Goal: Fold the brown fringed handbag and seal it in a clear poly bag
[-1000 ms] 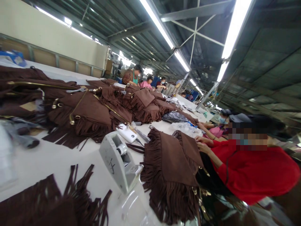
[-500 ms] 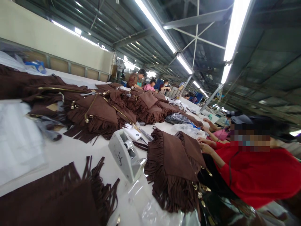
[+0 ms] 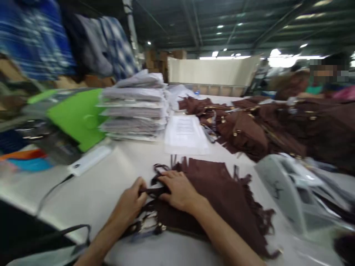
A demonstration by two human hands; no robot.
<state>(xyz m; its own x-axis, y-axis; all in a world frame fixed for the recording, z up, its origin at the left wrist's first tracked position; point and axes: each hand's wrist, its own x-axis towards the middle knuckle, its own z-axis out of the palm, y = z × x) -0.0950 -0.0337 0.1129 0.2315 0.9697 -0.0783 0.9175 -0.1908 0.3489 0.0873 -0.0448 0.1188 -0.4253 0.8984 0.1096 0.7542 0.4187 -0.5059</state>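
Observation:
A dark brown fringed bag (image 3: 219, 195) lies flat on the white table in front of me, its fringe spreading to the right. My left hand (image 3: 133, 199) is closed around a dark strap (image 3: 152, 191) at the bag's left edge. On that same edge rests my right hand (image 3: 177, 188), palm down, its fingers stretched out over the bag and the strap. Below the hands, gold-coloured metal fittings (image 3: 160, 227) show at the bag's near left corner. Motion blur hides finer detail.
A tape dispenser (image 3: 283, 192) stands to the right. More brown fringed bags (image 3: 244, 133) are heaped behind it. A stack of packed flat bundles (image 3: 134, 111), a printed sheet (image 3: 185, 135), a green case (image 3: 77, 114) and a white power strip (image 3: 90, 160) are farther left. A person (image 3: 327, 81) is at upper right.
My view has swung left and down from the room and the co-worker in red to the bag before me. Both my hands now show at its left edge.

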